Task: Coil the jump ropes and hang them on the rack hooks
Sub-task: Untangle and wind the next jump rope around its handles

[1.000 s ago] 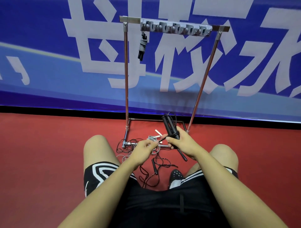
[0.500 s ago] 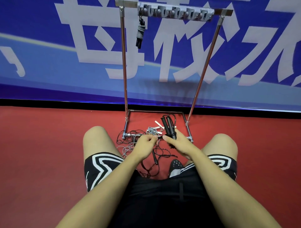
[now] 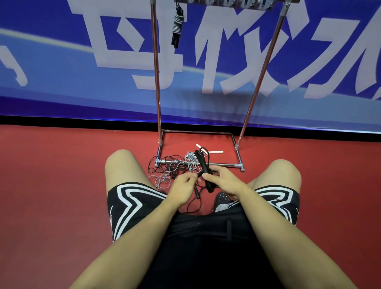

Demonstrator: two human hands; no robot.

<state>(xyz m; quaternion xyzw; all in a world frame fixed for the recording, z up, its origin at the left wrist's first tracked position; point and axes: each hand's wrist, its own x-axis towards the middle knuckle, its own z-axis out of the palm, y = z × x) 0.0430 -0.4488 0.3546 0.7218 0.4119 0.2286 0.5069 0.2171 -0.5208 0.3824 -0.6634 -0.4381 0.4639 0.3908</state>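
fingers (image 3: 208,176) of the right hand (image 3: 224,182) curl round the black rope's handles (image 3: 205,170) while the left hand (image 3: 182,186) pinches its cord, so judging by one coiled rope (image 3: 177,24) hung on the rack (image 3: 157,82), black and grey ropes (image 3: 165,178) tangled on the floor remain.

Black jump-rope handles (image 3: 204,171), grey cord (image 3: 190,159), red floor (image 3: 51,175), blue-and-white banner (image 3: 82,61), black white-striped shorts (image 3: 132,198).

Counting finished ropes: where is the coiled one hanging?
Head view, top centre: the coiled jump rope hangs from the rack's hook bar, beside the left upright.
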